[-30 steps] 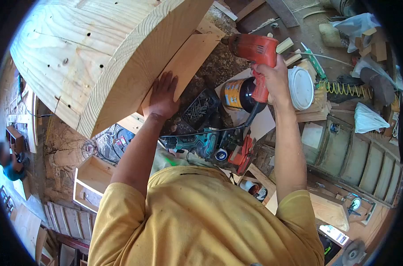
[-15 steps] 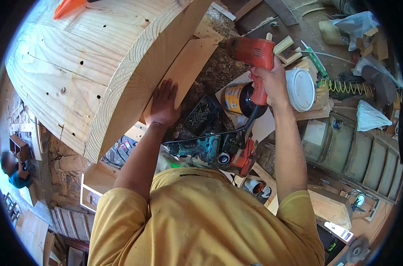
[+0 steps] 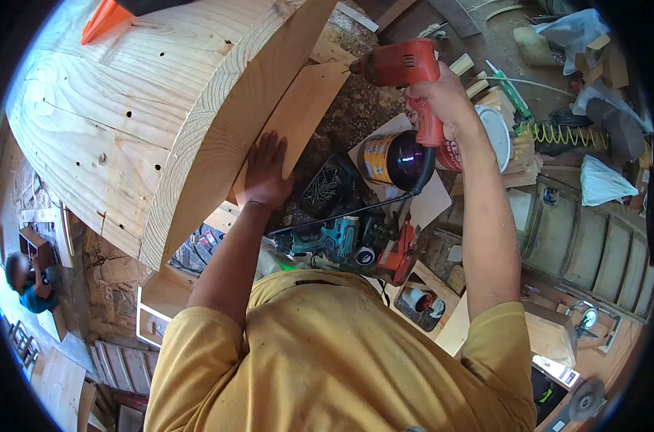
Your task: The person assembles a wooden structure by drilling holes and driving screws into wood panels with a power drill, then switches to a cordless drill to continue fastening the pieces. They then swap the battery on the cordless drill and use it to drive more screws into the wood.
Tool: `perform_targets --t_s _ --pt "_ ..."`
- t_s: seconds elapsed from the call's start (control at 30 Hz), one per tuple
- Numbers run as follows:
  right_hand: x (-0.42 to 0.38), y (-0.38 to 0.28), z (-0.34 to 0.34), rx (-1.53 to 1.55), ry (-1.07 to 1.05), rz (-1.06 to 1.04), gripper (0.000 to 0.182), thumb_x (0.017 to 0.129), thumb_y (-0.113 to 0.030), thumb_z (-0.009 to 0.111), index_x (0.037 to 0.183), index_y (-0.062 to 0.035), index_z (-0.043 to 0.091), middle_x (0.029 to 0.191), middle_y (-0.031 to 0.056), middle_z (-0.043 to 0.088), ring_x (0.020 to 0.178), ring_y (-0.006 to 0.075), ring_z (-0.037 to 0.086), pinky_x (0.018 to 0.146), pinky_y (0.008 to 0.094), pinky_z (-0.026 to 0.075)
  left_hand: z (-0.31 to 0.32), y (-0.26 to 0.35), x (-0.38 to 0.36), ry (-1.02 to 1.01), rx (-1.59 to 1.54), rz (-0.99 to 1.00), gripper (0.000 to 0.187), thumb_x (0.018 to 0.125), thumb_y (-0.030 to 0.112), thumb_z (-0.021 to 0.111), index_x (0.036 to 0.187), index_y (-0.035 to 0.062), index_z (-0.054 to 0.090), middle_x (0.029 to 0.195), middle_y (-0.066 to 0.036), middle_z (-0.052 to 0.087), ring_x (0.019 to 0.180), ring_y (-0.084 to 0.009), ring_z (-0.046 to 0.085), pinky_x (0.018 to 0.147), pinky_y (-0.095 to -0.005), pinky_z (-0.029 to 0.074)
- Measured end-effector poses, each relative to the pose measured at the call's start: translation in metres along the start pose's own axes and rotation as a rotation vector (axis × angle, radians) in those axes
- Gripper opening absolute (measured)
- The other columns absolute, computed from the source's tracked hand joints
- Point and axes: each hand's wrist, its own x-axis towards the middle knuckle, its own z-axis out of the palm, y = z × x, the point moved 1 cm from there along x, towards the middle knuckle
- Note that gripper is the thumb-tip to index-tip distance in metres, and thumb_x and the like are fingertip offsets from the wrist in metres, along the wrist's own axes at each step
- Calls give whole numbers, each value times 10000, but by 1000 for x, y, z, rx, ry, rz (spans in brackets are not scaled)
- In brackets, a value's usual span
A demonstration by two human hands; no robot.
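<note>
My right hand (image 3: 442,97) is wrapped round the handle of a red drill (image 3: 406,66). The drill's tip is at the far end of a flat wooden board (image 3: 309,101). On the near part of that board my left hand (image 3: 266,176) lies flat, fingers stretched out, beside the thick curved edge of a large wooden panel (image 3: 230,122). The panel's face has several dark holes. Between my arms are a black tray of screws (image 3: 327,187) and a dark jar with a yellow label (image 3: 392,160).
Close to my body lie a teal power tool (image 3: 323,239) and a red tool (image 3: 400,255). A white-lidded bucket (image 3: 494,137) stands right of my right forearm. Stacked wood and a yellow coiled hose (image 3: 568,137) are further right. Another person (image 3: 32,282) is at far left.
My right hand and the drill have shifted slightly up in the view, and the forearm has swung right. My left hand stays flat on the board. The view has tilted a little.
</note>
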Motion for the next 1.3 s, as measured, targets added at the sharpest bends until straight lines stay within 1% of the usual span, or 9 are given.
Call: perform_targets --t_s 0.17,0.27,0.47,0.57,0.67,0.9,0.97,1.2,1.3 --pt "0 -7 5 -69 24 -18 398 718 5 638 1086 -27 491 789 86 567 599 179 577 494 324 482 3 -2 0 9 8 8 793 728 257 705 1420 57 374 1521 -171 280 1430 -320 228 1159 -494 187" --pt "2 -10 5 -48 -14 31 408 714 -2 642 1094 -29 497 783 81 563 591 178 570 494 319 479 3 -1 -1 3 11 8 795 728 257 705 1422 60 371 1522 -171 278 1431 -319 226 1158 -497 186" --pt "-2 -17 10 -133 9 52 396 712 3 638 1084 -27 509 779 73 560 588 171 561 494 316 475 4 -2 -1 25 16 5 788 726 258 708 1419 68 383 1522 -164 284 1426 -319 239 1153 -498 198" --pt "8 -7 7 -95 -38 0 403 714 2 641 1092 -27 505 773 72 560 586 166 562 493 311 473 1 0 0 17 21 6 779 732 260 708 1415 62 388 1517 -161 295 1429 -314 237 1153 -498 203" --pt "2 -11 8 -56 -28 33 416 715 7 641 1105 -28 500 773 65 559 583 163 564 493 302 470 1 0 0 8 21 -3 774 735 262 708 1412 59 391 1514 -159 298 1431 -312 234 1151 -501 208" --pt "6 6 6 -20 -7 8 436 708 7 643 1117 -30 498 780 63 563 580 161 568 480 296 464 2 0 0 27 26 2 775 728 257 709 1408 60 394 1515 -158 296 1431 -311 234 1145 -504 217" --pt "7 8 7 -23 -12 -5 444 703 5 646 1121 -32 498 781 61 564 581 160 569 477 297 463 2 -1 1 5 15 -9 764 745 260 692 1418 70 385 1523 -163 283 1432 -316 231 1149 -503 201" --pt "4 4 13 -5 9 -3 415 693 11 649 1086 -29 522 795 61 574 580 158 568 476 298 462 2 0 1 -10 24 -12 775 742 259 691 1427 75 377 1527 -162 279 1435 -312 225 1151 -500 197" --pt "3 9 15 -8 1 -11 408 690 18 646 1078 -30 527 797 60 577 584 157 569 477 299 461 0 1 1 7 11 -5 782 734 261 719 1414 62 387 1521 -164 285 1435 -310 224 1155 -494 190"
